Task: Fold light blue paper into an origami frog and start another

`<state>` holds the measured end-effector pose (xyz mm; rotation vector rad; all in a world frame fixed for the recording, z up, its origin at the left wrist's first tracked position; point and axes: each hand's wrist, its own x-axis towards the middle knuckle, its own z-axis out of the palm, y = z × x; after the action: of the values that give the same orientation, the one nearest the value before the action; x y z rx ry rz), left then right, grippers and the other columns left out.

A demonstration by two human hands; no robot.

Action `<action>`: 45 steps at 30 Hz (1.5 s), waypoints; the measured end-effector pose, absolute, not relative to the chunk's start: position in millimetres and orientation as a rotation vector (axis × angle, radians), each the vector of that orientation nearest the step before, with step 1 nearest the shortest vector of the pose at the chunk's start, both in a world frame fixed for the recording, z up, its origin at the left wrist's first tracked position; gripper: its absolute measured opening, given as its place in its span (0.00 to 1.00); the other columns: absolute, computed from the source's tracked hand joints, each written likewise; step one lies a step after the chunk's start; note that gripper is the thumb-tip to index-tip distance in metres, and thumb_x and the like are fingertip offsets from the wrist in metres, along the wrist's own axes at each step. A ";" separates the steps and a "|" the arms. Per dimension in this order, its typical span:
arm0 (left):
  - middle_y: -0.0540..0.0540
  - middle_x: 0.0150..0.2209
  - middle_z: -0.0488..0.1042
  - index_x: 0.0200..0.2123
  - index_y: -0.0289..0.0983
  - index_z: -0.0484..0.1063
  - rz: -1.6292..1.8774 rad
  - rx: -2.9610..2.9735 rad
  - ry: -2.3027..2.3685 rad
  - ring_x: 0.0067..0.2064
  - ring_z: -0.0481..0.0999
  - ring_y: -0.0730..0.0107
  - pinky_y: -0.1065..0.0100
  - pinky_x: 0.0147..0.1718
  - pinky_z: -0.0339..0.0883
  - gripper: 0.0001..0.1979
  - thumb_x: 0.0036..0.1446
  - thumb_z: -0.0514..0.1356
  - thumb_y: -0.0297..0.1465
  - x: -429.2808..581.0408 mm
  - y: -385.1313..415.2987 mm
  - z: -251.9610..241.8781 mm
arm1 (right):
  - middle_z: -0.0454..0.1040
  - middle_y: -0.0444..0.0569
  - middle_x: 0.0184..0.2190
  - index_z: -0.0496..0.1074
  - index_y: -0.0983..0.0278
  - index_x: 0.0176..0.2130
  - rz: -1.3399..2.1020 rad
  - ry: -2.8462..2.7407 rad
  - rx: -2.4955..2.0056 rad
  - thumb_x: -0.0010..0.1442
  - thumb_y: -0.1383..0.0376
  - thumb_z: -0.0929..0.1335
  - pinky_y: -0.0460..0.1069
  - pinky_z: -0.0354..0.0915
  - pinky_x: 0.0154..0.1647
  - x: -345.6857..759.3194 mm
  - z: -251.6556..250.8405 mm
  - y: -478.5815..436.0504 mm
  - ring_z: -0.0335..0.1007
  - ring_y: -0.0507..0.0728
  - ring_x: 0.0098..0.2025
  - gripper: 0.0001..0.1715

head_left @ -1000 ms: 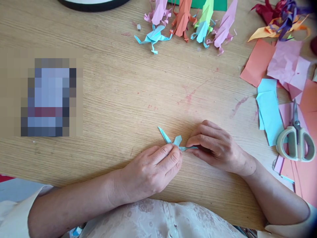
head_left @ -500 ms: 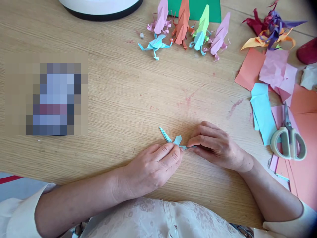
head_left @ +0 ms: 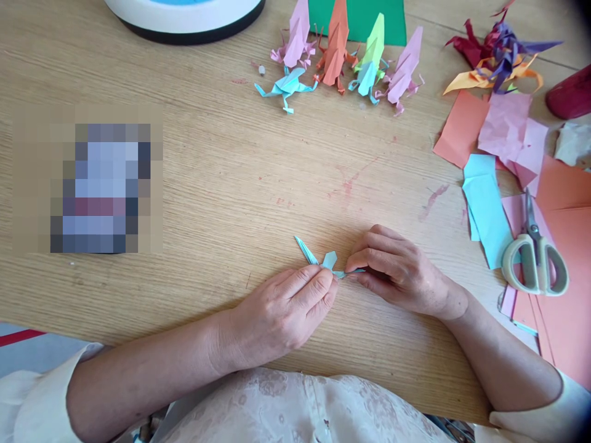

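Nearest to me is my pale shirt [head_left: 295, 409], and just past it are my two hands over the wooden table [head_left: 277, 172]. My left hand [head_left: 286, 307] pinches the middle of a small folded blue paper [head_left: 329, 260], fingers close together. My right hand [head_left: 397, 267] pinches the thin strip that sticks out on its right side. One thin point leans up to the left, and a short flap stands in the middle. Off to the right, scissors [head_left: 535, 264] lie on top of loose paper, next to two flat blue sheets [head_left: 489, 212]. Past those are an orange piece [head_left: 460, 129] and some crumpled pink paper [head_left: 503, 126]. Farther off, a blue paper animal [head_left: 287, 84] sits in front of a row with pink, orange and green ones. Behind them is a green sheet [head_left: 378, 23].
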<state>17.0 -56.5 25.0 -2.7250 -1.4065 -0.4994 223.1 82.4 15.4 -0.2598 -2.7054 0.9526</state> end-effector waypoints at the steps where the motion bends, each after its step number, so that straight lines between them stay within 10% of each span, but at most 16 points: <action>1: 0.40 0.47 0.77 0.50 0.29 0.71 -0.502 -2.721 -1.408 0.49 0.76 0.66 0.65 0.50 0.73 0.13 0.68 0.51 0.25 17.2 -56.6 24.9 | 0.71 0.50 0.31 0.70 0.64 0.39 0.946 -2.704 -0.266 0.66 0.68 0.65 0.51 0.62 0.36 222.8 15.3 81.7 0.64 0.56 0.34 0.04; 45: 0.37 0.48 0.76 0.51 0.25 0.71 -0.332 -2.789 -1.271 0.50 0.75 0.63 0.66 0.48 0.74 0.15 0.67 0.50 0.24 17.1 -55.9 26.1 | 0.67 0.45 0.26 0.63 0.62 0.29 0.785 -2.663 -0.957 0.57 0.71 0.68 0.50 0.57 0.32 196.5 30.2 55.3 0.60 0.54 0.29 0.08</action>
<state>17.1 -55.9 26.1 -2.7892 -1.2714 -0.3316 196.5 55.3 30.2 -0.9575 -2.6626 0.7849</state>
